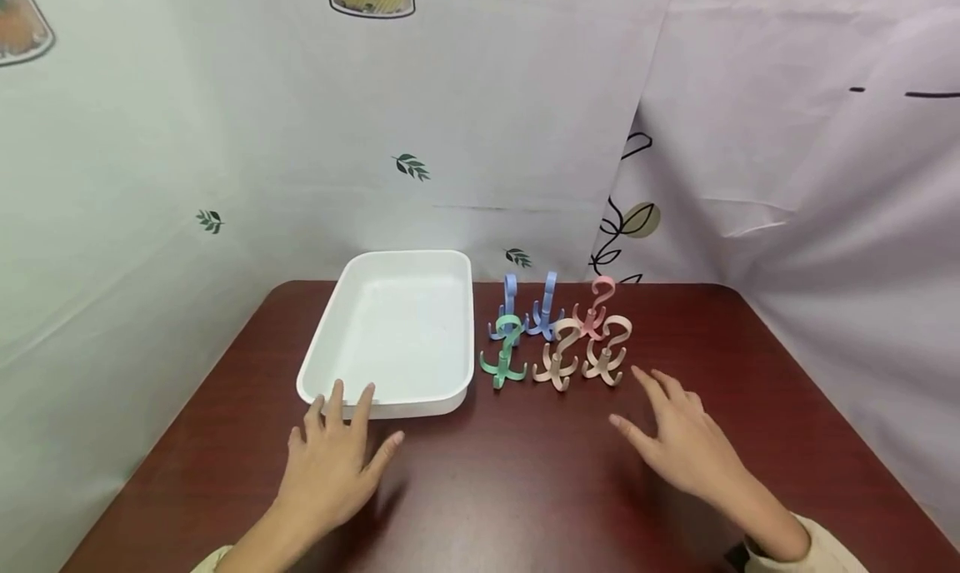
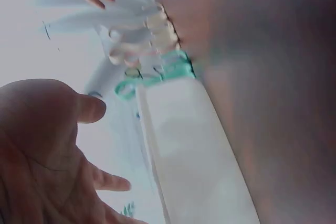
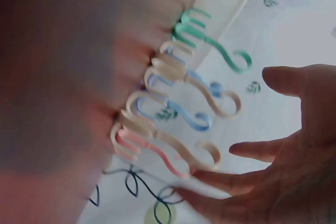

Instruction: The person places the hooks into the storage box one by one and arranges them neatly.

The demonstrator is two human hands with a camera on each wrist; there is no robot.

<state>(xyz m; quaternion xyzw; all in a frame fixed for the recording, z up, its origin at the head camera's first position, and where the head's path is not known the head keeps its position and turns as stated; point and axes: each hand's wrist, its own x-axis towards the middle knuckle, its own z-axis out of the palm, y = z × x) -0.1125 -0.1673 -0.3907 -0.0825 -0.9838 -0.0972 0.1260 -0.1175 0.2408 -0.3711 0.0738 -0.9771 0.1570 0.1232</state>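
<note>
Several plastic multi-claw hanging hooks stand upright in two rows on the table. In front are a green hook (image 1: pixel 503 356) and two beige hooks (image 1: pixel 556 361), (image 1: pixel 606 356); behind them are two blue hooks (image 1: pixel 546 311) and a pink hook (image 1: pixel 593 313). My left hand (image 1: pixel 330 465) is spread at the near edge of the white tray (image 1: pixel 386 408); whether its fingertips touch the rim I cannot tell. To the right of the hooks, my right hand (image 1: pixel 686 440) hovers with fingers extended, holding nothing. The right wrist view shows it apart from the nearer beige hook (image 3: pixel 173 142).
A dark red-brown table (image 1: pixel 480 490) lies under everything. White printed cloth (image 1: pixel 487 123) hangs behind and on both sides of it. The tray sits left of the hooks, its right wall close to the green one.
</note>
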